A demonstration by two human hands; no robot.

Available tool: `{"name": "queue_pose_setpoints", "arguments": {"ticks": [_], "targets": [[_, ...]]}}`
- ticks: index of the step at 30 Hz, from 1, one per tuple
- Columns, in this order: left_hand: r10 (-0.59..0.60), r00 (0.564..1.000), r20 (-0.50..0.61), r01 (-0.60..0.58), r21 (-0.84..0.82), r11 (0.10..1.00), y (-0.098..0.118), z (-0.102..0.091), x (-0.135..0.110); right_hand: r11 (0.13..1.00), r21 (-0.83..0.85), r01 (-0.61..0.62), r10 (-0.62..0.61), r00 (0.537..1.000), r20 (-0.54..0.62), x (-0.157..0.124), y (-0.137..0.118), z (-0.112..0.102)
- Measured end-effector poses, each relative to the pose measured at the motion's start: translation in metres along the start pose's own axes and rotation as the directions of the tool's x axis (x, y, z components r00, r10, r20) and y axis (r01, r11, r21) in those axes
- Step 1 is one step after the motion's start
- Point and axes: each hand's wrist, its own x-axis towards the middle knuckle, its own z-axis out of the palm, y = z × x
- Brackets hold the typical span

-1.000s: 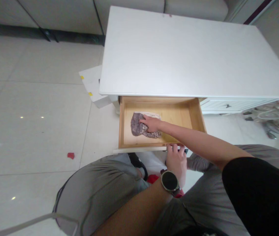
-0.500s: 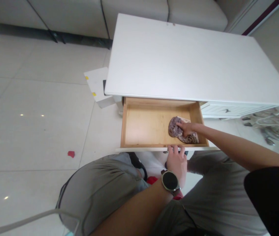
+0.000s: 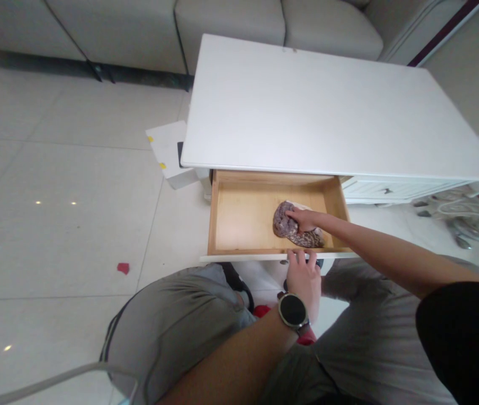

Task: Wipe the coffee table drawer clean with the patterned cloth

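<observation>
A wooden drawer (image 3: pixel 239 214) stands pulled out from under a white table (image 3: pixel 323 107). Inside it lies a mottled purple-brown cloth (image 3: pixel 283 224), right of the drawer's middle. My right hand (image 3: pixel 304 219) presses down on the cloth with curled fingers, the arm reaching in from the right. My left hand (image 3: pixel 304 278), with a black watch on the wrist, holds the drawer's white front edge (image 3: pixel 243 257), its fingers hooked over the rim. My knees in grey trousers are just below the drawer.
A grey sofa (image 3: pixel 222 22) runs along the back. A white box with yellow marks (image 3: pixel 167 149) sits on the tiled floor left of the table. A small red scrap (image 3: pixel 123 268) lies on the tiles. Tangled cables (image 3: pixel 462 216) lie at the right.
My right hand swept the cloth from the drawer's left part to its right side, then back a little toward the middle. My left hand stayed on the drawer front.
</observation>
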Motion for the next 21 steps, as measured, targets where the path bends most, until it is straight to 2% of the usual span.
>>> {"name": "queue_pose_setpoints", "arguments": {"ticks": [3,8,13,17,21], "targets": [[0.000,1.000,-0.010,0.000,-0.003,1.000,0.000,0.001,0.000,0.995,-0.028,0.093,-0.091,0.993,0.070,0.009,-0.027,-0.012],[0.001,1.000,-0.013,-0.001,-0.005,1.000,0.000,0.000,0.000,0.975,-0.091,0.201,-0.194,0.977,0.086,0.023,-0.079,-0.025],[0.006,1.000,0.029,-0.005,-0.019,1.000,-0.001,-0.004,0.000,0.944,-0.140,0.298,-0.285,0.953,0.107,0.033,-0.124,-0.031],[0.000,0.999,0.049,0.002,-0.033,0.999,0.000,-0.005,0.000,0.932,-0.147,0.330,-0.316,0.942,0.110,0.039,-0.149,-0.036],[-0.003,0.999,0.050,0.006,-0.062,0.998,0.001,-0.004,0.001,0.943,-0.128,0.307,-0.299,0.951,0.074,0.044,-0.166,-0.043]]}}
